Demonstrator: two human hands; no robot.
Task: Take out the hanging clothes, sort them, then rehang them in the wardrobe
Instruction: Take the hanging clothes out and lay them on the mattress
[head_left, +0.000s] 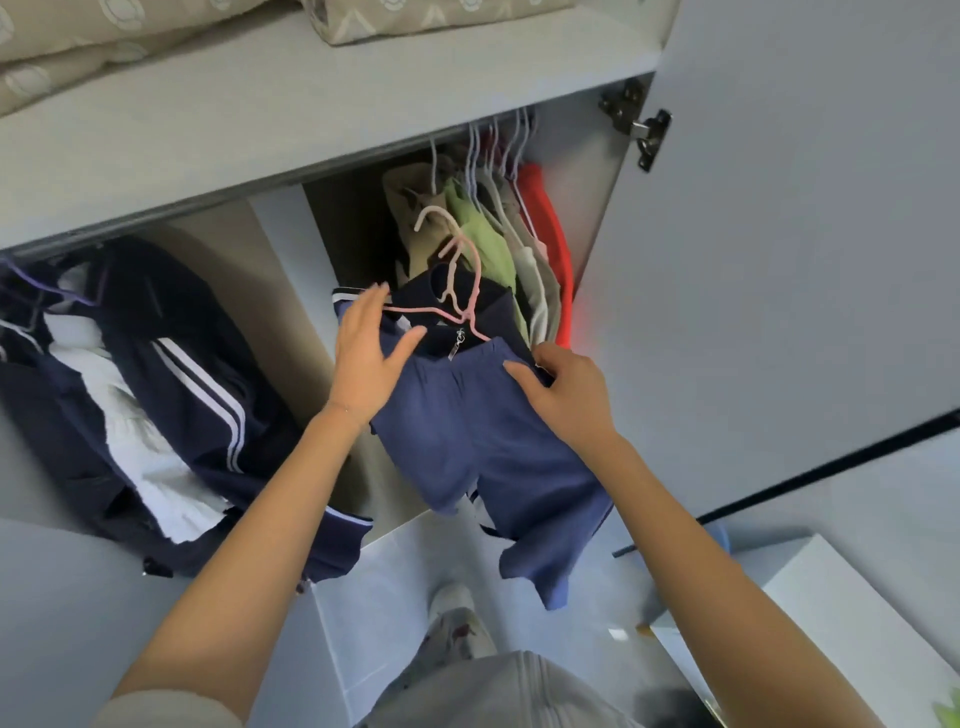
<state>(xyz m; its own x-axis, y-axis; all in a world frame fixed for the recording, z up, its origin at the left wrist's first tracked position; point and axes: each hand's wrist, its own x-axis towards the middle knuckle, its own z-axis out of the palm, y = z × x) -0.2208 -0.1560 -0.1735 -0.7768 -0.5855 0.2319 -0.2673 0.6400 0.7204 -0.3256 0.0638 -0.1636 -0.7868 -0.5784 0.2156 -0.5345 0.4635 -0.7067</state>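
Pale grey wardrobe (270, 130) stands open; the step in hand looks like moving one hanger's load, whether out or back cannot be told. Its hook hangs on nothing, so the next move probably calls for lifting that hook onto a rail. Just below the pink hanger (474, 293), the right hand (561, 395) pinches the blue shorts (467, 431) at the waistband; the left hand (363, 358), fingers straight and spread, touches the cloth at the hanger's left arm. Just behind the hanger hang green, beige and red clothes (478, 244); navy striped jackets (197, 374) hang well to its left
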